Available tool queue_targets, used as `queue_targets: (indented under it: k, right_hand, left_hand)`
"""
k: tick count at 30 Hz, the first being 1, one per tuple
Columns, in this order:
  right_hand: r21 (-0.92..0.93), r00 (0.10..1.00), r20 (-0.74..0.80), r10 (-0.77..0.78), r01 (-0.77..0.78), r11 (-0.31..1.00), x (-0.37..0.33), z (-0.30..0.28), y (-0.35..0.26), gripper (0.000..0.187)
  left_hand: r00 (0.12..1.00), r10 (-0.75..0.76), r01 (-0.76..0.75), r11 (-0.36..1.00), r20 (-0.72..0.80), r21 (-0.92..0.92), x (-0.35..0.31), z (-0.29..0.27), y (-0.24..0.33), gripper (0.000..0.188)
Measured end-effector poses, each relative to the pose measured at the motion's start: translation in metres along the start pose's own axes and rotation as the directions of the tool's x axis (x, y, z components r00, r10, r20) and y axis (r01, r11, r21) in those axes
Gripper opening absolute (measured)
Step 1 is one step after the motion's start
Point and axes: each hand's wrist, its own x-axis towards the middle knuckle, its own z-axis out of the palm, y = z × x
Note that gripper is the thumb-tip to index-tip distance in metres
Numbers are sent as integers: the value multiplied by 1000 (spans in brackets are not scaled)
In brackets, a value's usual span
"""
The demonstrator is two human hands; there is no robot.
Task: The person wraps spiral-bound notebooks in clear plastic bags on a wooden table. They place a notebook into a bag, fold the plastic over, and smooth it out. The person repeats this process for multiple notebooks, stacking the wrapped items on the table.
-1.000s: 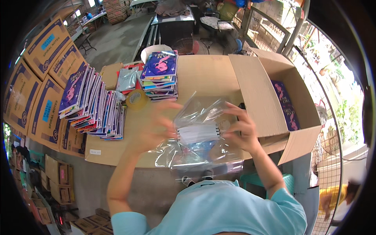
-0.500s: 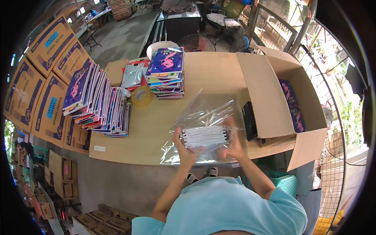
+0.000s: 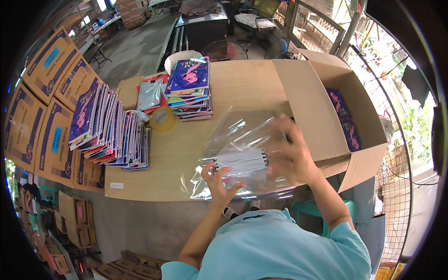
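A bundle of spiral notebooks (image 3: 242, 160) lies inside a clear plastic bag (image 3: 233, 130) near the table's front edge. White page edges face up, with black bindings showing at both ends. My left hand (image 3: 218, 183) rests at the bundle's left end, fingers apart and thumb stretched to the right, touching the plastic. Over the right side of the bag, my right hand (image 3: 294, 151) is raised and blurred by motion. Whether it holds anything does not show. The dark object beside the carton is mostly hidden behind it.
An open carton (image 3: 310, 112) with purple notebooks (image 3: 344, 119) inside stands at the right. Stacked spiral notebooks (image 3: 109, 126) lean at the left, and another notebook pile (image 3: 189, 88) stands farther back. A tape roll (image 3: 163, 119) lies between them. Closed cartons (image 3: 53, 109) border the table's left.
My right hand has lifted off the bundle's right end and moved right and away from me. My left hand has loosened, its thumb now spread. The view has shifted slightly.
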Motion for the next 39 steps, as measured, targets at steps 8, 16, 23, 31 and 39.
queue_targets:
  k: [8,16,23,31,39]
  right_hand:
    - [-384,996,-81,-31,-2,923,57,-27,-2,29]
    - [-336,496,867,-55,662,670,60,7,32,41]
    - [-247,529,821,-213,667,703,74,20,42,17]
    - [-214,451,891,-52,519,828,81,27,42,7]
    - [-71,586,753,-298,523,850,82,53,44,14]
  left_hand:
    - [815,192,-408,860,546,307,51,-48,21,74]
    - [419,351,-580,813,838,-50,107,-49,3,82]
    - [270,342,-637,765,900,-99,124,-50,-4,84]
    - [241,338,-688,721,910,-86,120,-53,-5,88]
    - [169,332,-695,708,928,-127,128,-42,-13,92]
